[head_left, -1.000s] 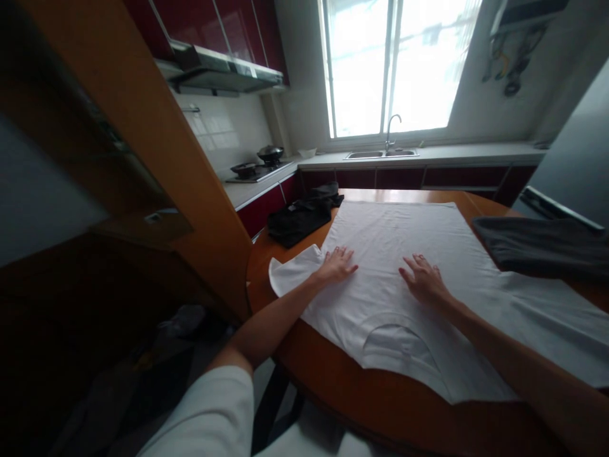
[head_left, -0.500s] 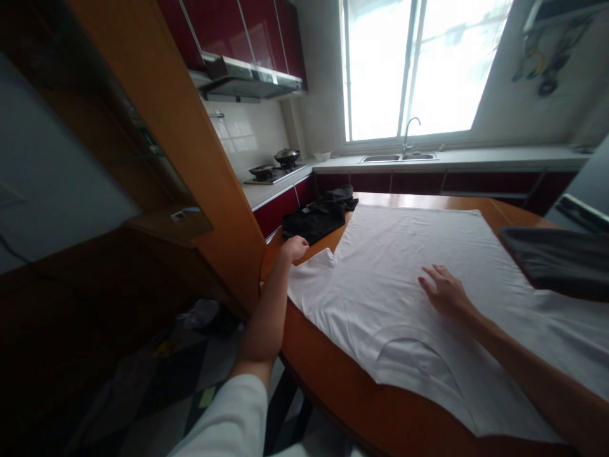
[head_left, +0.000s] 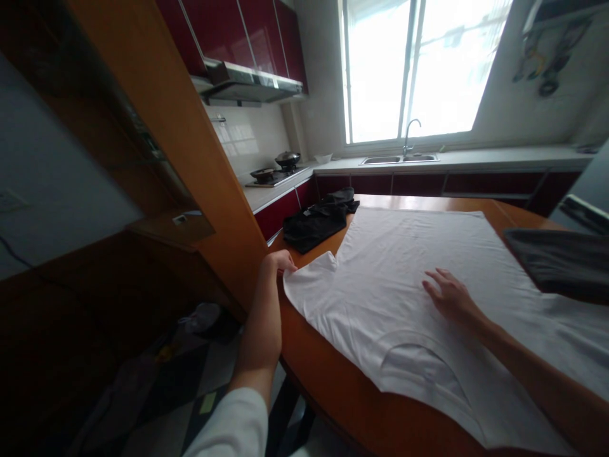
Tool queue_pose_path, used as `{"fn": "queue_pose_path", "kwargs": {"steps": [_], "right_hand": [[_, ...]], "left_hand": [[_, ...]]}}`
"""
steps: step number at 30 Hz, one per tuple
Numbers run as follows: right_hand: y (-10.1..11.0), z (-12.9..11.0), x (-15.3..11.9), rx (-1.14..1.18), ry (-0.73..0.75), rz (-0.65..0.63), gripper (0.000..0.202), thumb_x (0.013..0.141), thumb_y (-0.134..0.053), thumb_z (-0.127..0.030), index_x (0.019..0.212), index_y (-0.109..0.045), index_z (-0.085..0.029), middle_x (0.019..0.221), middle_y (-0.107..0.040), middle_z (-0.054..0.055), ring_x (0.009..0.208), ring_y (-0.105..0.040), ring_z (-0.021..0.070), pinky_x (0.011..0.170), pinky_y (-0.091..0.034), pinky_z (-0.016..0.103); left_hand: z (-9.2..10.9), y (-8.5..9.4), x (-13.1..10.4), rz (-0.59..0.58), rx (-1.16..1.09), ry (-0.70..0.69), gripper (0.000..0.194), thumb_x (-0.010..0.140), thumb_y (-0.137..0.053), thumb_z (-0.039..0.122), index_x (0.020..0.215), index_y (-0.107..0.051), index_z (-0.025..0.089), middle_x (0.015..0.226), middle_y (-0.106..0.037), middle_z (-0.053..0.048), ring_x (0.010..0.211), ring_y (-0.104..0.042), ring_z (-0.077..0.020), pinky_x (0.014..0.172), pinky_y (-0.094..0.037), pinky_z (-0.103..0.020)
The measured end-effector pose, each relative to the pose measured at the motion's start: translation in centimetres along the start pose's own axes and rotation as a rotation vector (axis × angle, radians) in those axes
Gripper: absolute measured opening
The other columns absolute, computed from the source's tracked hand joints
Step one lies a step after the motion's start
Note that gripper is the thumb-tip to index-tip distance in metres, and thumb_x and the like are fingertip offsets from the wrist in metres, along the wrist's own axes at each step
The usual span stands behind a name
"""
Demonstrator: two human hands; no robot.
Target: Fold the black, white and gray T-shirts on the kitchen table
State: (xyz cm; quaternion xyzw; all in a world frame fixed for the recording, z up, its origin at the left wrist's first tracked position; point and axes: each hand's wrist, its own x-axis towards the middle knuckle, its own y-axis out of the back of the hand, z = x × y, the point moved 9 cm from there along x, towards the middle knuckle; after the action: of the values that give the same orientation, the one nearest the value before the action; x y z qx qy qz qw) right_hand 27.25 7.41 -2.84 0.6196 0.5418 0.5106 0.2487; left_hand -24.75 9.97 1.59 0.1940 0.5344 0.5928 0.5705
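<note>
A white T-shirt (head_left: pixel 380 279) lies spread on the wooden table (head_left: pixel 328 374), its neckline toward me and its hem toward the window. At the end of the left sleeve, my left hand (head_left: pixel 281 260) pinches the cloth at the sleeve's edge, fingers closed. My right hand (head_left: pixel 450 293) rests over the middle of the shirt, with its fingers apart and nothing held. Some creases run across the chest, and a corner of the left sleeve sticks up slightly. The right sleeve is partly covered by my forearm.
Dark folded clothing (head_left: pixel 316 222) lies at the table's far left, and a grey garment (head_left: pixel 561 260) at its right. An orange wooden partition (head_left: pixel 223 209) stands close to my left arm. Behind are a stove (head_left: pixel 276 176) with pans and a sink (head_left: pixel 380 160) under the window.
My left hand has moved down and left from above the sleeve to the sleeve's edge and closed on it. The sleeve's end has shifted slightly left. My right hand stays nearly in place.
</note>
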Motion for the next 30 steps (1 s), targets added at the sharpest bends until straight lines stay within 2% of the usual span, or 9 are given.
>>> {"fn": "queue_pose_path", "kwargs": {"steps": [3,6,10,13,17,20,25,30], "right_hand": [[-0.2,0.1,0.0,-0.001,0.001,-0.005,0.048,0.1,-0.041,-0.041,0.131,-0.066,-0.014,0.145,-0.055,0.022,0.14,-0.048,0.0338,0.113,-0.041,0.054],[-0.2,0.3,0.0,0.001,0.003,0.005,0.046,0.1,-0.043,-0.042,0.13,-0.066,-0.016,0.145,-0.056,0.021,0.139,-0.048,0.0335,0.112,-0.042,0.054],[-0.3,0.5,0.1,0.001,0.008,0.018,0.046,0.1,-0.042,-0.042,0.13,-0.066,-0.016,0.144,-0.057,0.02,0.139,-0.049,0.0328,0.111,-0.043,0.053],[-0.3,0.5,0.2,-0.006,0.014,0.012,0.048,0.1,-0.042,-0.041,0.13,-0.066,-0.014,0.143,-0.057,0.022,0.138,-0.049,0.0334,0.11,-0.043,0.053],[-0.3,0.4,0.1,-0.027,0.0,-0.001,0.046,0.099,-0.042,-0.041,0.13,-0.065,-0.017,0.144,-0.057,0.019,0.138,-0.05,0.0321,0.111,-0.042,0.054],[-0.3,0.4,0.1,-0.026,-0.01,-0.016,0.047,0.099,-0.041,-0.042,0.131,-0.065,-0.017,0.146,-0.055,0.019,0.139,-0.049,0.0318,0.112,-0.041,0.054],[0.0,0.4,0.0,-0.004,-0.015,-0.024,0.048,0.099,-0.04,-0.042,0.131,-0.065,-0.016,0.147,-0.054,0.019,0.139,-0.048,0.0322,0.113,-0.04,0.054],[0.1,0.5,0.1,0.013,-0.016,-0.036,0.048,0.1,-0.04,-0.042,0.132,-0.064,-0.016,0.147,-0.054,0.019,0.14,-0.048,0.032,0.114,-0.039,0.052]], "left_hand": [[0.8,0.8,-0.7,0.052,0.021,-0.023,0.015,0.065,-0.086,0.022,0.067,-0.073,0.015,0.065,-0.07,-0.003,0.062,-0.065,-0.0164,0.055,-0.048,-0.02],[1.2,2.9,-2.0,0.196,0.045,-0.037,0.005,0.076,-0.076,0.02,0.077,-0.075,0.016,0.078,-0.075,-0.006,0.075,-0.07,-0.0188,0.063,-0.05,-0.021],[0.4,6.3,-4.6,0.452,0.074,-0.017,0.017,0.093,-0.058,0.022,0.101,-0.071,0.016,0.11,-0.074,-0.013,0.103,-0.07,-0.0231,0.083,-0.052,-0.025],[-0.6,7.3,-5.5,0.525,0.087,0.02,0.022,0.094,-0.055,0.021,0.109,-0.068,0.014,0.115,-0.072,-0.018,0.108,-0.069,-0.0277,0.088,-0.052,-0.031],[-0.4,6.2,-4.5,0.488,0.093,0.008,0.025,0.09,-0.063,0.024,0.112,-0.069,0.013,0.113,-0.073,-0.019,0.108,-0.07,-0.0295,0.087,-0.052,-0.03],[1.6,4.4,-2.7,0.436,0.088,-0.065,0.026,0.09,-0.065,0.03,0.111,-0.071,0.016,0.115,-0.074,-0.014,0.11,-0.069,-0.026,0.085,-0.05,-0.025],[4.3,1.2,-0.1,0.333,0.083,-0.122,0.017,0.085,-0.072,0.032,0.091,-0.076,0.017,0.1,-0.078,-0.012,0.101,-0.072,-0.0256,0.078,-0.049,-0.023],[4.7,0.3,0.5,0.367,0.041,-0.103,0.029,0.082,-0.074,0.041,0.091,-0.074,0.013,0.091,-0.076,-0.015,0.098,-0.071,-0.0301,0.077,-0.05,-0.027]]}}
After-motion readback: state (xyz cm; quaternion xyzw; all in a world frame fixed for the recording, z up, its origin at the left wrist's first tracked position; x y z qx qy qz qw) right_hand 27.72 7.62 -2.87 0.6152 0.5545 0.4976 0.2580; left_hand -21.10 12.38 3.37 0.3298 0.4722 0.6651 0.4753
